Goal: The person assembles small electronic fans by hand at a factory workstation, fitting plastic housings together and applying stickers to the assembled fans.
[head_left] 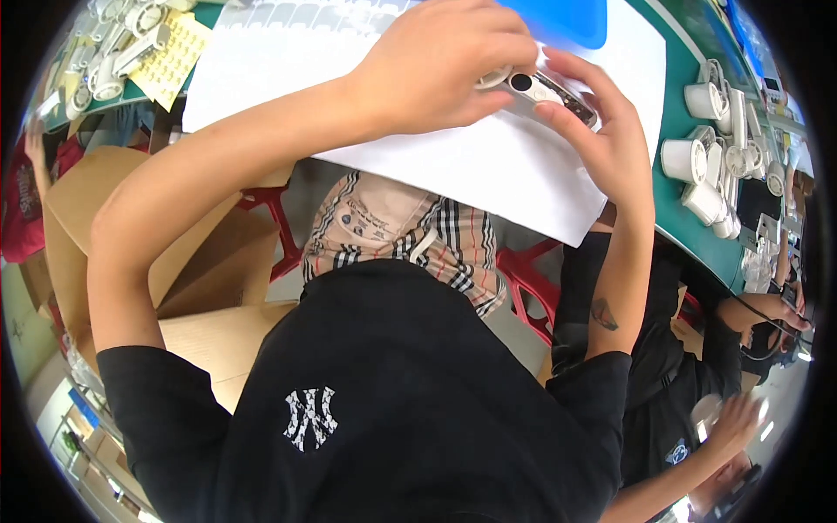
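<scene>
Over the white paper sheet (523, 174), both of my hands are at a small white plastic device (542, 89) with a round black spot and a dark, see-through-looking strip toward its right end. My left hand (445, 70) is closed around its rounded, ring-like left end, fingers bent and thumb below. The fingers hide part of that end. My right hand (606, 118) pinches the other end, thumb on the near side and index finger on the far side. Just beyond the hands is a blue plastic tray (588, 26).
A sheet of pale grey labels (305, 16) lies at the far edge. Several white devices (706, 166) sit on the green table (667, 205) at right; more (113, 65) lie left by a yellow sticker sheet (179, 57). Cardboard boxes (83, 200) stand at left; a co-worker's arm (697, 466) is at lower right.
</scene>
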`<state>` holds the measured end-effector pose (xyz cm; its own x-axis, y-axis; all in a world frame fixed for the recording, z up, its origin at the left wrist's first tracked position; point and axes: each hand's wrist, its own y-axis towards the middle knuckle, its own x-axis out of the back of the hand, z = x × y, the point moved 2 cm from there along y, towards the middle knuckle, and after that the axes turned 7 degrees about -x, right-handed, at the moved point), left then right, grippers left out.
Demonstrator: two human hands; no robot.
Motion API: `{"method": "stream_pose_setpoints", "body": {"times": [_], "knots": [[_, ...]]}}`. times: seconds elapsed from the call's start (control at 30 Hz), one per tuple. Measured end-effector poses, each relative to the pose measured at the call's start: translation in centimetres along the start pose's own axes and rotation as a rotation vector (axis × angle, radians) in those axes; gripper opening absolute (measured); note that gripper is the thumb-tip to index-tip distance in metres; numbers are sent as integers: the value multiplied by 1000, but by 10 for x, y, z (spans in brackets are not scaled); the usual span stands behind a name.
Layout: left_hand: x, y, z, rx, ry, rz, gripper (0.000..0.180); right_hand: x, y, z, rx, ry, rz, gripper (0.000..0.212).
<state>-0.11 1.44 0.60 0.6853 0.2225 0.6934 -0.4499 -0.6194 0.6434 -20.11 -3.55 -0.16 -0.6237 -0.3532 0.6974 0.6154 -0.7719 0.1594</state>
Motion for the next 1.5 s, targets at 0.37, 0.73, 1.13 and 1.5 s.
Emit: {"method": "stream_pose_setpoints", "body": {"times": [0.37, 0.73, 1.13, 1.5], "knots": [[-6, 15, -6, 376, 35, 352, 30, -27, -9, -9, 186, -183, -79, 49], [-1, 28, 1, 468, -87, 406, 44, -19, -9, -13, -220, 94, 91, 48], [5, -28, 32, 408, -448, -89, 49, -9, 7, -15, -371, 488, 33, 28], [-12, -40, 34, 463, -593, -301, 48, -8, 9, -17, -384, 448, -6, 27]]}}
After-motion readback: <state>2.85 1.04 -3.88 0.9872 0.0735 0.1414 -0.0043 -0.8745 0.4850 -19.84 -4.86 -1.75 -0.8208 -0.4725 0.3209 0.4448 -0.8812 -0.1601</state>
